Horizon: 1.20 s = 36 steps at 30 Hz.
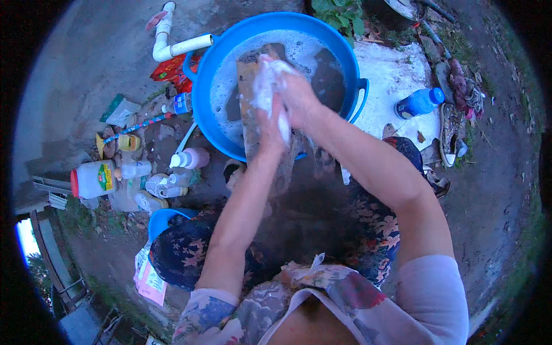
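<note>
A large blue tub (202, 109) of sudsy water stands in front of me. A worn wooden board (247, 98) slopes from the water over the tub's near rim. Above the board, my left hand (270, 123) and my right hand (299, 99) press together around a wet white cloth (264, 86) covered in lather. Both hands are closed on it, the right lying over the cloth's far part. Part of the cloth hangs below the hands; its full shape is hidden.
Left of the tub are a white drain pipe (184, 48), a pink pump bottle (192, 158), a red-lidded jar (94, 179) and several other bottles. On the right, a blue detergent bottle (419, 103) lies on a white sheet (385, 77), near a shoe (450, 132).
</note>
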Motion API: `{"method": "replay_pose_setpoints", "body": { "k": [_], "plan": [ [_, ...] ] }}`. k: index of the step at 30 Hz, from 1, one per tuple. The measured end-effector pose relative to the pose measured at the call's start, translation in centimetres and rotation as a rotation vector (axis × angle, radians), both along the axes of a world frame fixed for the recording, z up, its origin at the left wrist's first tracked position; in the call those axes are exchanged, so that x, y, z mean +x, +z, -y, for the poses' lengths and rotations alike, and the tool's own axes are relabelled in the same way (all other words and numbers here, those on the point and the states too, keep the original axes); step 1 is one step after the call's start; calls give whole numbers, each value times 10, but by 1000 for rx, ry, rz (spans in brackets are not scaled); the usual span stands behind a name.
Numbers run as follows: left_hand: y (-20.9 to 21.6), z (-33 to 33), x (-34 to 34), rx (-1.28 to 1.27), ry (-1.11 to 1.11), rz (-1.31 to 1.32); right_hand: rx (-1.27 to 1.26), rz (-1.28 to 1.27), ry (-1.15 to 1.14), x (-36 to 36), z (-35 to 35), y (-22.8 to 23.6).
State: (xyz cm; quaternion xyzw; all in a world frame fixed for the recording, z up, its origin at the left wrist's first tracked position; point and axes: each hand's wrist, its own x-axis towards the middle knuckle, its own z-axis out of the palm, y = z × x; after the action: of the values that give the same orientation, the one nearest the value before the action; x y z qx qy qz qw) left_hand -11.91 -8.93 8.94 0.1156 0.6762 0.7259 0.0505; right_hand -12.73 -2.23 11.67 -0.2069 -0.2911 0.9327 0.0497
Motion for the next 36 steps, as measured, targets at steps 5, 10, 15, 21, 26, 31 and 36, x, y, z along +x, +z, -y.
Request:
{"method": "replay_pose_setpoints", "body": {
  "k": [5, 10, 15, 21, 26, 31, 36],
  "plan": [
    [-2, 22, -46, -279, -44, -323, 96, 195, 164, 4, 10, 11],
    [-5, 12, -36, -172, 24, -168, 200, 242, 76, -1, 16, 0],
    [-7, 21, -34, 412, 37, 301, 1018, 111, 295, -24, 21, -16],
    [-3, 17, -34, 567, -55, 507, 1172, 137, 94, -27, 19, -22],
    [-48, 67, -82, 695, -439, 504, 1515, 68, -162, -10, 58, -14],
    [-4, 14, -16, 538, -161, 584, 1317, 276, 100, -31, 13, -21],
    [0, 39, -50, 654, -478, 479, 1400, -187, -40, -8, 53, -23]
  ]
}}
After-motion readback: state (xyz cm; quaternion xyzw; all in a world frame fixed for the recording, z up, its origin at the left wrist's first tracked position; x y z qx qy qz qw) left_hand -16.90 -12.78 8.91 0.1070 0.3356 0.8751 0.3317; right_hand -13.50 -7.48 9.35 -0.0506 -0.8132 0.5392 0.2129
